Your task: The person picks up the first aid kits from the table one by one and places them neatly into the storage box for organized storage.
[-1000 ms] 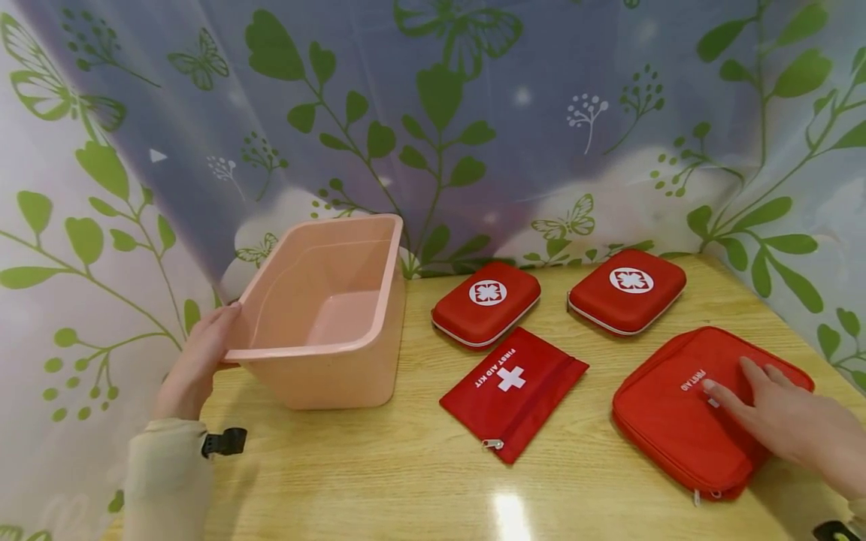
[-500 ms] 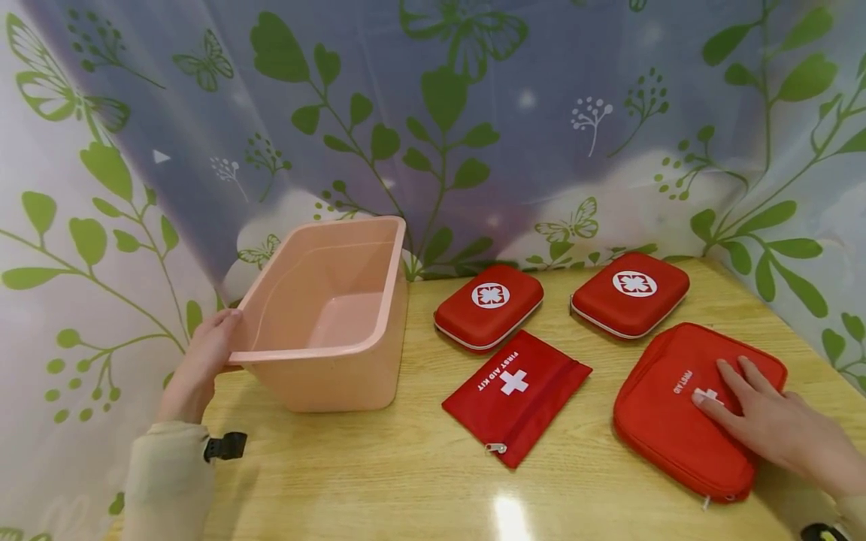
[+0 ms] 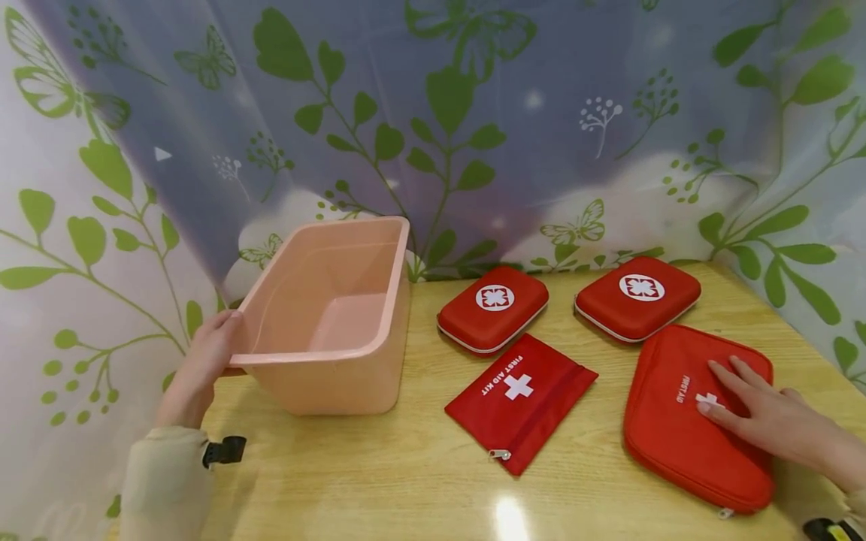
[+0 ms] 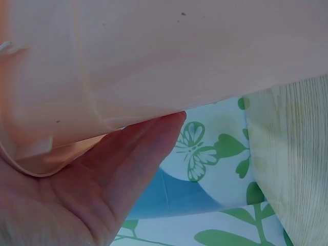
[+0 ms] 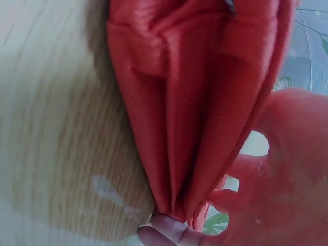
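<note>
Wooden table [image 3: 338, 481]: left hand [image 3: 204, 357] grips pink bin [image 3: 331, 387]; right hand [image 3: 774, 417] lies spread on red bag [image 3: 683, 436].

My right hand [image 3: 778, 424] hides part of the red bag [image 3: 686, 436]; the left wrist view crops the pink tub [image 4: 154, 61].

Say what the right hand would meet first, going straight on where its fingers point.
Past the soft red pouch under it, the right hand would probably meet the hard red case on the right first, though height is hard to judge.
</note>
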Available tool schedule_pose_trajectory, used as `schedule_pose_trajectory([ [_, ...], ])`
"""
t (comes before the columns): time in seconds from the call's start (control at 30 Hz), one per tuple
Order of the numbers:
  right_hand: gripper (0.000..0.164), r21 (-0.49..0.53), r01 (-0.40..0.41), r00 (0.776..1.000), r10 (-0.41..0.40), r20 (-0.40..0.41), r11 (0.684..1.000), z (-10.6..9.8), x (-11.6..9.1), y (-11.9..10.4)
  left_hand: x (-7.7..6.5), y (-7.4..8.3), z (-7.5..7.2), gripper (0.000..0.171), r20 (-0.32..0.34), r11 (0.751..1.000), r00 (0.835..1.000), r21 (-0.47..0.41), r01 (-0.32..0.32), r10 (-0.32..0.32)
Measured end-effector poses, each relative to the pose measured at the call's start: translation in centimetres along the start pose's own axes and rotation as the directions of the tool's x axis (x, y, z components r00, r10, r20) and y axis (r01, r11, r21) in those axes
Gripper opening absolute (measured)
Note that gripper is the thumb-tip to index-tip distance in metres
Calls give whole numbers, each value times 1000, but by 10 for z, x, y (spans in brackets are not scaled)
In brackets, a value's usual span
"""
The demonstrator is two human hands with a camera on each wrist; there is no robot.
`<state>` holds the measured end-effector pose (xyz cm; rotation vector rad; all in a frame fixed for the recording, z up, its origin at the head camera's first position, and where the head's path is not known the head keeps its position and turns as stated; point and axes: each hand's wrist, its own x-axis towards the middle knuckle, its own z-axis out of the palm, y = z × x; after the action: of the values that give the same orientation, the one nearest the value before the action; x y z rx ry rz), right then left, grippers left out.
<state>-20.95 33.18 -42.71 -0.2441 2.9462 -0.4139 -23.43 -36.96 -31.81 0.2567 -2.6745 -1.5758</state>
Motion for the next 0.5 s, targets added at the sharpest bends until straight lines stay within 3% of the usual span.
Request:
schedule_pose_trajectory([
  [0.5,76,32,90,996,-89,-14,995,-2,7,-2,-3,4,2,62,-15,1000,1000,-5,-12,12],
])
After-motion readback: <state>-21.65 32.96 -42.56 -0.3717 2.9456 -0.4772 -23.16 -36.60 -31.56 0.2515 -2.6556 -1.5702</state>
